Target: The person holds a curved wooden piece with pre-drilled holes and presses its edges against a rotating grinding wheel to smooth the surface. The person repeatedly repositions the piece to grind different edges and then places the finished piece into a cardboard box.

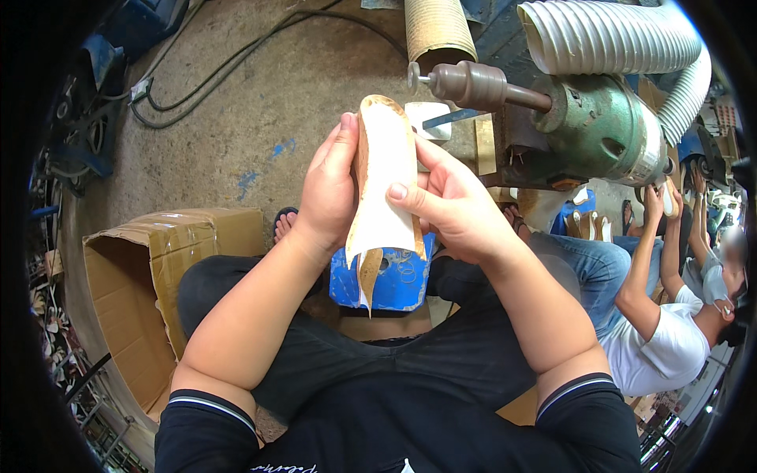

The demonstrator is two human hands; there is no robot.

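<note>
Between my two hands is a shoe sole (386,181) with a white face and rough brown edges. It stands nearly upright, rounded end away from me. My left hand (335,177) presses along its left edge, thumb toward the far end. With the fingers of my right hand (449,193) behind the right edge, my thumb lies across the white face. A thin brown pointed strip (368,280) hangs from the near end, toward my lap; I cannot tell how it is joined. Beyond my right hand sits a green motor (603,130) with a brown spindle (473,85).
A blue stool (343,280) stands between my knees. An open cardboard box (185,236) lies at the left. Ribbed white hose (603,39) curves over the motor; a ribbed tan pipe (438,31) is near the spindle. Black cable (229,67) crosses the floor. A co-worker (662,339) handles a pale piece at right.
</note>
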